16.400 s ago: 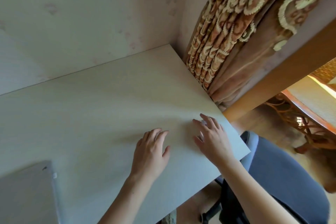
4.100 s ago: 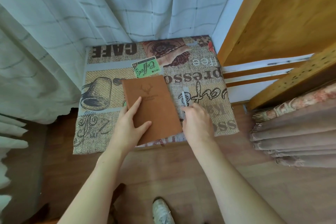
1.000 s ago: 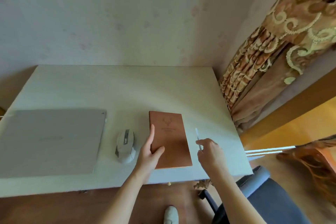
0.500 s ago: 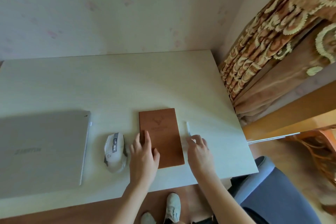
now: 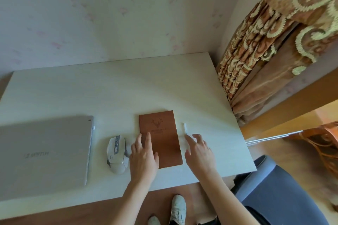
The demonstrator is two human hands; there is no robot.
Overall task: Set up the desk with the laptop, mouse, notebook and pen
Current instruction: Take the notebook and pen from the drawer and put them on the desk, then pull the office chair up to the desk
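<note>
Both hands lie flat and open on the tabletop [image 5: 117,89], gripping nothing: the left hand [image 5: 143,155] rests with its fingers spread over the near left corner of the brown notebook [image 5: 161,136], and the right hand [image 5: 198,150] sits just right of the notebook with its fingertips [image 5: 188,138] at the near end of the white pen [image 5: 184,128]. Whether those fingertips touch the pen or only hover by it cannot be told. The pen lies parallel to the notebook's right edge, just beside it; being slim and round, it would likely roll toward the right edge of the tabletop if the right hand brushes it sideways. The left hand's weight on the cover could slide the notebook askew, or push it into the white mouse [image 5: 117,153], which stands just left of that hand. The mouse, in turn, sits close to the closed silver laptop [image 5: 45,150], so a shove could knock one into the other. All four things are on the tabletop, so the setting-out looks nearly done, barring a final straightening.
</note>
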